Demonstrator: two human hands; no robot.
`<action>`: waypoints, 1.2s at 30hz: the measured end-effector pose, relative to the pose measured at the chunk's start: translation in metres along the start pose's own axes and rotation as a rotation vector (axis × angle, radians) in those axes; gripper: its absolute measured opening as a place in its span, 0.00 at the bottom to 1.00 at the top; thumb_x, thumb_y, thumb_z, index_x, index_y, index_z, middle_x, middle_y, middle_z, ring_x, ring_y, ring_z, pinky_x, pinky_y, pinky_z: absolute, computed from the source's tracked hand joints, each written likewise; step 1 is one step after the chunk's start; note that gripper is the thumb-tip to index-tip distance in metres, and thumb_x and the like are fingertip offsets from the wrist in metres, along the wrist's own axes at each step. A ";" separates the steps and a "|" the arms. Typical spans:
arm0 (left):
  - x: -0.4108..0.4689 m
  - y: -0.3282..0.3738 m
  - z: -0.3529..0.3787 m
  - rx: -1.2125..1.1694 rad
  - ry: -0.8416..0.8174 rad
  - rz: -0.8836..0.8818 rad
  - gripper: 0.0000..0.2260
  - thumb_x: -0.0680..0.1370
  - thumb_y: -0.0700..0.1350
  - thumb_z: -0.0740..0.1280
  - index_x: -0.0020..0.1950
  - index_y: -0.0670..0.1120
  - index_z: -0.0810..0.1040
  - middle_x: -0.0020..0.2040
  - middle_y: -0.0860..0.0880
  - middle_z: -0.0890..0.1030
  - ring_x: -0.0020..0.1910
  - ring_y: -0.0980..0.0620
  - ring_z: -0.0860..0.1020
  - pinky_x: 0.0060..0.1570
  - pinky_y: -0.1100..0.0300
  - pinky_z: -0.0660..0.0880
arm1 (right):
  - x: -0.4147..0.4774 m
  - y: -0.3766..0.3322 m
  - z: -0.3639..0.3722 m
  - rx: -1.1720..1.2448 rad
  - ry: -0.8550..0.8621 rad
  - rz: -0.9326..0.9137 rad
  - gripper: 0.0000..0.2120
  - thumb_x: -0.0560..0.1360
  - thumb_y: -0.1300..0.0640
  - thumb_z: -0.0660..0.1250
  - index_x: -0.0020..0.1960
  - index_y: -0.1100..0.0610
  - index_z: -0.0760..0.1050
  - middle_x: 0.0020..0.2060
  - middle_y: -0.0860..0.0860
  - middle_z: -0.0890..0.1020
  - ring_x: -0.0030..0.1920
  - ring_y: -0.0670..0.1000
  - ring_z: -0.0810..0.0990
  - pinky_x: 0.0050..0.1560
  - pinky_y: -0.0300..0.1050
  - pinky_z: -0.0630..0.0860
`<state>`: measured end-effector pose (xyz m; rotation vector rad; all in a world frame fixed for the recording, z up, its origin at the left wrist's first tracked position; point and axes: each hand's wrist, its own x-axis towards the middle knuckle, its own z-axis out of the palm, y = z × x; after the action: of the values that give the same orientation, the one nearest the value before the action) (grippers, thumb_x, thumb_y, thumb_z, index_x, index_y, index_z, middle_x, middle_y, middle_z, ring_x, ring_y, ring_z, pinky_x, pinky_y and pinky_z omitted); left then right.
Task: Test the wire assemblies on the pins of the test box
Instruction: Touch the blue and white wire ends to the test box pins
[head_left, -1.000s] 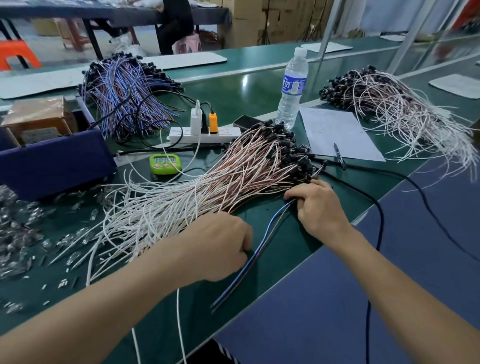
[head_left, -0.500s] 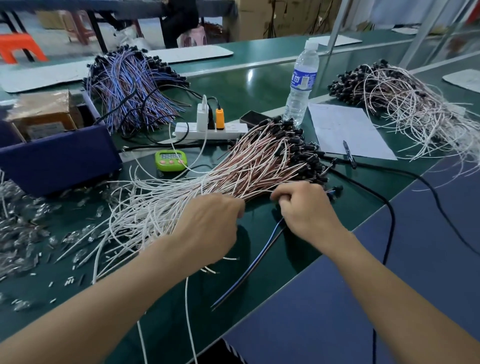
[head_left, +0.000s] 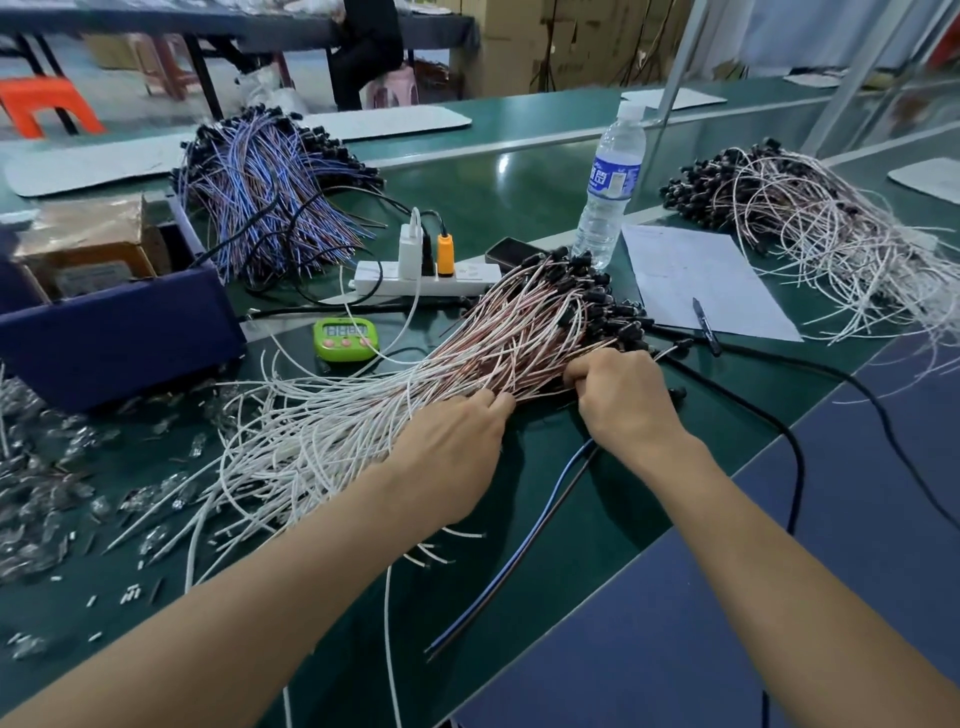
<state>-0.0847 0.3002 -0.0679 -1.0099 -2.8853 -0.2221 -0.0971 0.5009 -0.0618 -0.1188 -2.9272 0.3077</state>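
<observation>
Light was bright and even, coming from overhead. A white glare spot shone on the green tabletop (head_left: 501, 166) near the bottle (head_left: 610, 182). Soft, dark shadows lay beneath the right hand (head_left: 623, 400) and its forearm. The wires (head_left: 519, 338) in the middle were sharp; the far room was soft and blurred. The wide lens bowed the tabletop edges towards the corners.

Workshop background, upper part of frame
Orange plastic stool (head_left: 44, 106) upper left; dark table (head_left: 156, 23) along the top edge; stacked cardboard boxes (head_left: 519, 52) upper centre; metal post (head_left: 680, 57) beside them.
</observation>
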 end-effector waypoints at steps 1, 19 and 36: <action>0.000 0.001 0.000 0.010 0.004 -0.004 0.16 0.79 0.37 0.61 0.66 0.47 0.69 0.50 0.51 0.72 0.42 0.50 0.74 0.39 0.57 0.67 | 0.000 0.000 0.002 0.006 0.008 -0.005 0.14 0.72 0.68 0.63 0.44 0.54 0.85 0.36 0.57 0.85 0.42 0.64 0.80 0.56 0.50 0.74; -0.025 -0.013 -0.067 -0.095 -0.024 -0.250 0.09 0.76 0.48 0.68 0.49 0.59 0.87 0.43 0.52 0.83 0.42 0.46 0.81 0.39 0.58 0.73 | -0.023 -0.084 -0.011 0.629 -0.043 -0.210 0.13 0.66 0.63 0.67 0.40 0.48 0.86 0.31 0.37 0.83 0.33 0.37 0.80 0.35 0.26 0.71; -0.199 -0.188 -0.104 -0.392 0.554 -1.116 0.06 0.75 0.56 0.70 0.41 0.60 0.85 0.30 0.58 0.83 0.34 0.55 0.81 0.34 0.59 0.74 | 0.005 -0.369 0.004 0.714 -0.335 -0.609 0.11 0.72 0.63 0.68 0.42 0.51 0.88 0.33 0.43 0.85 0.36 0.42 0.83 0.36 0.33 0.80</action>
<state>-0.0440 0.0157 -0.0099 0.6754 -2.5356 -0.9454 -0.1241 0.1410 0.0137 0.9729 -2.7541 1.3055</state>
